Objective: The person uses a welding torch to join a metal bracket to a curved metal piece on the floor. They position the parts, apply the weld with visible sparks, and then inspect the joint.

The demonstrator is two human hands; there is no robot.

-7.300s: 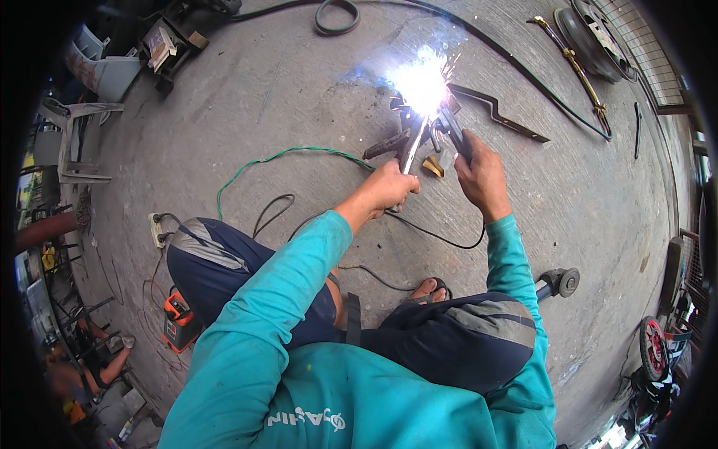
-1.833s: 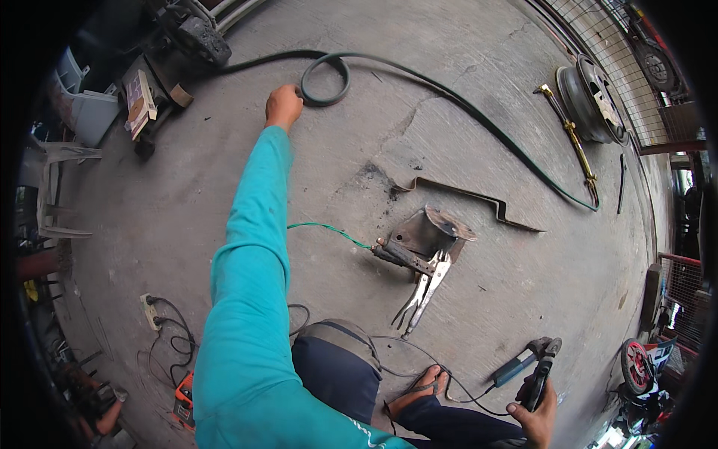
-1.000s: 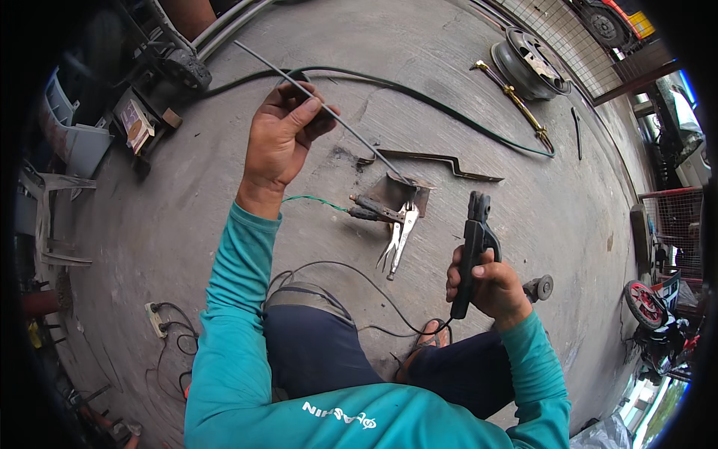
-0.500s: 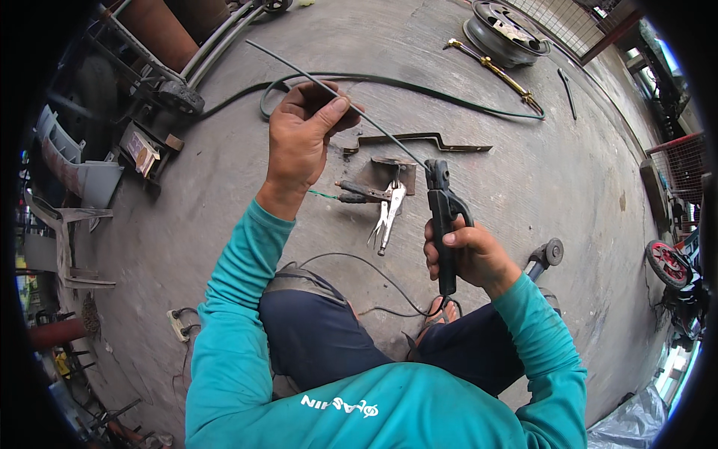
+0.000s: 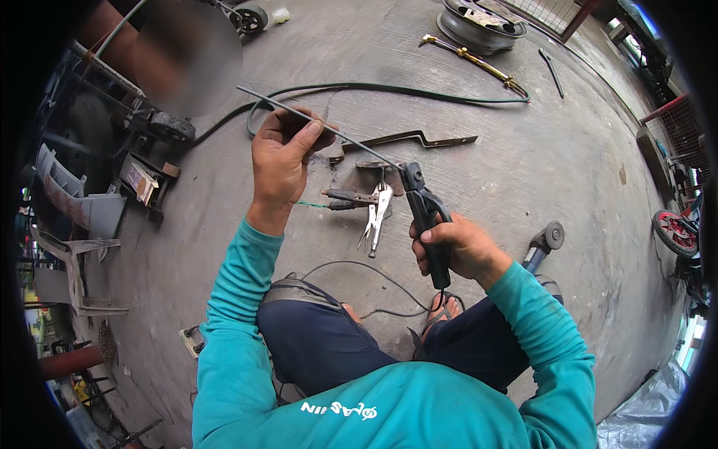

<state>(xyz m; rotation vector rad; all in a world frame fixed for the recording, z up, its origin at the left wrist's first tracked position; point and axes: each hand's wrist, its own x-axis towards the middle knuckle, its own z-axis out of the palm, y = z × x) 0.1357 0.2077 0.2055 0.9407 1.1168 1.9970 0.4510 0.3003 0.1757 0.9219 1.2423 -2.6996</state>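
My left hand [image 5: 283,161] is closed, pinching a thin grey welding rod [image 5: 359,145] between thumb and fingers. The rod slants down to the right, its lower end at the jaws of a black electrode holder [image 5: 428,221]. Around the holder's handle my right hand [image 5: 464,247] is wrapped, and a black cable hangs from its bottom end. On the floor beyond my knees lie locking pliers [image 5: 379,212], clamped at a small metal plate [image 5: 366,178]. A ground clamp [image 5: 350,198] with dark grips and a green wire lies against them.
A bent metal strip [image 5: 407,140] lies beyond the plate. Farther off are a looped hose [image 5: 374,87], a brass cutting torch [image 5: 467,58] and a wheel rim [image 5: 482,26]. An angle grinder [image 5: 544,243] rests by my right knee. A trolley wheel [image 5: 172,127] stands at the left.
Both hands, with the rod and holder, have shifted slightly left in view. The rod lies at a flatter slant. The floor scene has shifted too.
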